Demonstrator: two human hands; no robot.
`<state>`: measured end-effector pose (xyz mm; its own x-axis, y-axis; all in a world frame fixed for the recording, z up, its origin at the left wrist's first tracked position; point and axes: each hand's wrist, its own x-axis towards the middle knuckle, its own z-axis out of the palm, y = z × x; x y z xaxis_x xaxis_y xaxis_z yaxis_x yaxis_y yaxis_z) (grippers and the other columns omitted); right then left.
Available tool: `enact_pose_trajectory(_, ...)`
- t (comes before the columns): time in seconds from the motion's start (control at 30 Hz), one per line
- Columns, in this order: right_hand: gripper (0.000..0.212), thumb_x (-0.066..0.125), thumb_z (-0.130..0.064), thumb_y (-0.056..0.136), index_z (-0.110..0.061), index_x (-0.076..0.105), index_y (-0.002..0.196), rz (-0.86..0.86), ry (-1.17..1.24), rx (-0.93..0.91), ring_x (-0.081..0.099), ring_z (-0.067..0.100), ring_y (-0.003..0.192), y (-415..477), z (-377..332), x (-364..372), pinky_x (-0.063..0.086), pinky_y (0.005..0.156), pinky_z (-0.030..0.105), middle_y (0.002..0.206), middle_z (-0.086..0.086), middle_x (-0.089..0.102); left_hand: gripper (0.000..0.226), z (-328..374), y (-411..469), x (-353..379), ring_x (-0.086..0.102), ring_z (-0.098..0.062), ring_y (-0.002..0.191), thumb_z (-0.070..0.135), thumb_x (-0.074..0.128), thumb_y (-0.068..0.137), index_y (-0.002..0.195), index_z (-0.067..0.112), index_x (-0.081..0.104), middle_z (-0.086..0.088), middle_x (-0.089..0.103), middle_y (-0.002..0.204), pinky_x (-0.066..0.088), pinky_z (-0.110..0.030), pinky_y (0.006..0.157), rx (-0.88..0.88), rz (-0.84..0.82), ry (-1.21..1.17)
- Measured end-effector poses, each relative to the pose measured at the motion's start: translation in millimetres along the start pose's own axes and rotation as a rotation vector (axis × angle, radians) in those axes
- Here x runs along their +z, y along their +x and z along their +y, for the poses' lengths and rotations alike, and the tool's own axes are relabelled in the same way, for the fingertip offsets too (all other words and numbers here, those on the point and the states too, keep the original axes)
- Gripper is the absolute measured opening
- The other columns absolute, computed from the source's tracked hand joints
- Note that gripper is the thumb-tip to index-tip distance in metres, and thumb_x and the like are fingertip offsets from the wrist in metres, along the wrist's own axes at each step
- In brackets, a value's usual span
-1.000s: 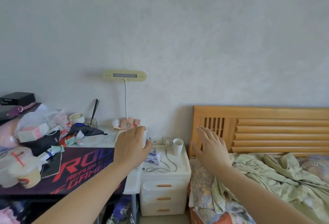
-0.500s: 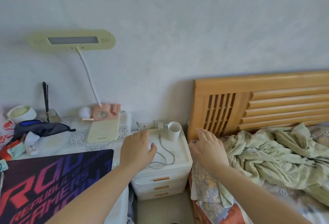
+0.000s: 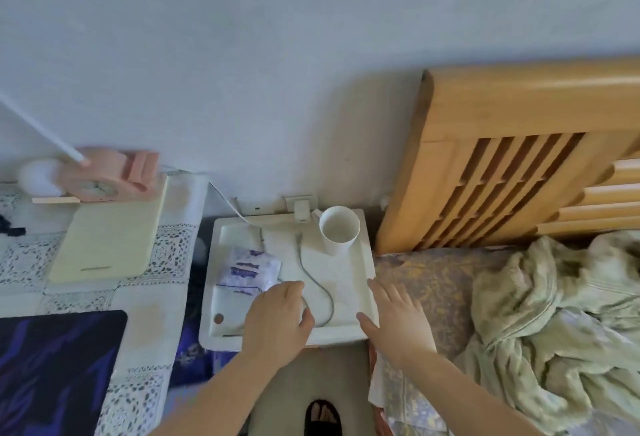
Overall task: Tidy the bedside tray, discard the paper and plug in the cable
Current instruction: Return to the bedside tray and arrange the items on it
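Observation:
A white tray (image 3: 221, 335) lies on the bedside cabinet between desk and bed. On it are a white mug (image 3: 338, 229) at the back right, a white-and-purple tissue pack (image 3: 248, 271) at the left, and a grey cable (image 3: 317, 283) curving down the middle. A white charger (image 3: 302, 210) sits in the wall socket behind the tray. My left hand (image 3: 277, 321) rests over the tray's front middle, fingers curled, touching the cable's near end. My right hand (image 3: 394, 317) hovers flat at the tray's right front corner, fingers spread, holding nothing.
A desk at the left carries a lace cloth (image 3: 166, 255), a yellow pad (image 3: 110, 231), a pink clock stand (image 3: 110, 175) and a dark mouse mat (image 3: 59, 366). A wooden headboard (image 3: 502, 158) and a rumpled green blanket (image 3: 554, 314) fill the right. A sandalled foot (image 3: 322, 416) stands below.
The view has dropped and closed in on the bedside cabinet. Both hands have come down to the tray's front edge.

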<state>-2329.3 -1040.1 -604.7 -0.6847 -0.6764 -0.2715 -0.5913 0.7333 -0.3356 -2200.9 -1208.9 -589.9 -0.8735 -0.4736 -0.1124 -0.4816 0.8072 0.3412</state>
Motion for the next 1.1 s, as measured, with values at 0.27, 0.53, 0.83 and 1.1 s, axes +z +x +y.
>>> enact_pose_trajectory(0.27, 0.058, 0.047, -0.044, 0.09, -0.024, 0.028, 0.141, -0.062, 0.052, -0.049, 0.03, 0.016, 0.134, 51, 28, 64, 0.029, 0.106, 0.034, 0.147, -0.007, 0.035, 0.059, -29, 32, 92, 0.023, -0.02, 0.142, 0.038, 0.04, 0.09, 0.143, 0.014, 0.026, -0.005, 0.027, 0.154, 0.023, -0.034, 0.114, -0.098, -0.163, 0.062)
enact_pose_trajectory(0.53, 0.052, 0.066, -0.033, 0.081, -0.02, 0.051, 0.129, -0.017, 0.049, -0.119, 0.05, 0.019, 0.121, 75, 43, 110, 0.043, 0.092, 0.036, 0.128, -0.005, 0.057, 0.068, -51, 62, 147, 0.035, -0.027, 0.137, 0.044, 0.046, 0.085, 0.142, 0.009, 0.034, -0.009, 0.037, 0.149, 0.029, -0.044, 0.11, -0.051, -0.09, 0.129)
enact_pose_trajectory(0.83, 0.044, 0.071, -0.018, 0.08, -0.013, 0.058, 0.122, 0.159, 0.163, -0.095, 0.057, 0.025, 0.107, 79, 34, 110, 0.048, 0.09, 0.04, 0.116, 0.003, 0.063, 0.069, -56, 61, 156, 0.022, -0.025, 0.143, 0.046, 0.039, 0.087, 0.146, 0.013, 0.024, -0.007, 0.022, 0.156, 0.017, -0.043, 0.114, -0.048, -0.144, 0.115)
enact_pose_trajectory(1.1, 0.045, 0.07, -0.021, 0.08, -0.019, 0.057, 0.123, 0.284, 0.251, -0.141, 0.054, 0.015, 0.108, 68, -10, 47, 0.046, 0.089, 0.03, 0.117, -0.003, 0.061, 0.07, -46, 55, 90, -0.002, -0.016, 0.145, 0.052, 0.023, 0.091, 0.148, 0.02, 0.0, 0.002, -0.004, 0.157, -0.002, -0.03, 0.114, -0.041, -0.104, 0.053)
